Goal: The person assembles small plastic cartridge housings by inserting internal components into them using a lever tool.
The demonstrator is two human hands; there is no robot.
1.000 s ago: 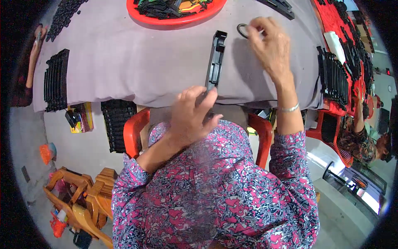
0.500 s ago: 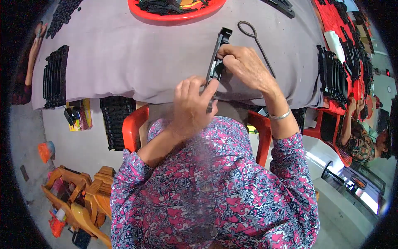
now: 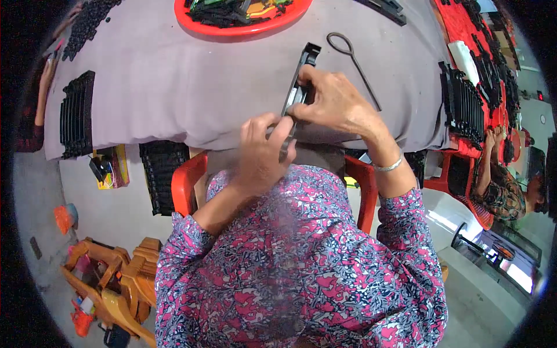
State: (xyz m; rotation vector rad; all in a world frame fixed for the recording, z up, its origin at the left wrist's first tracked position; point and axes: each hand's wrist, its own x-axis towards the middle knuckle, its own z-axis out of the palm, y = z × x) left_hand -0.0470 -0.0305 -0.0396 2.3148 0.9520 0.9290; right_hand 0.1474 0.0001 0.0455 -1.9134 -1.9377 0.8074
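Note:
A long, narrow black plastic piece (image 3: 297,87), shaped like a channel, slants away from me at the table's near edge. My left hand (image 3: 266,148) is wrapped round its near end. Farther along, my right hand (image 3: 336,101) grips its middle with thumb and fingers pressed on it. A lighter grey strip shows inside the channel between my hands; its kind is hard to tell. The far end of the black piece sticks out bare beyond my right fingers. To the right of it lies a dark metal rod with a looped end (image 3: 360,66).
A red basin (image 3: 243,31) of black parts stands at the far side of the grey-covered table (image 3: 174,87). Stacked black pieces lie at the left (image 3: 77,115) and right (image 3: 462,104) edges. Other people work at both sides. Red chair arms (image 3: 182,182) flank me.
My right thumb has moved nearer along the black piece, toward my left hand. The piece and both hands have shifted slightly left.

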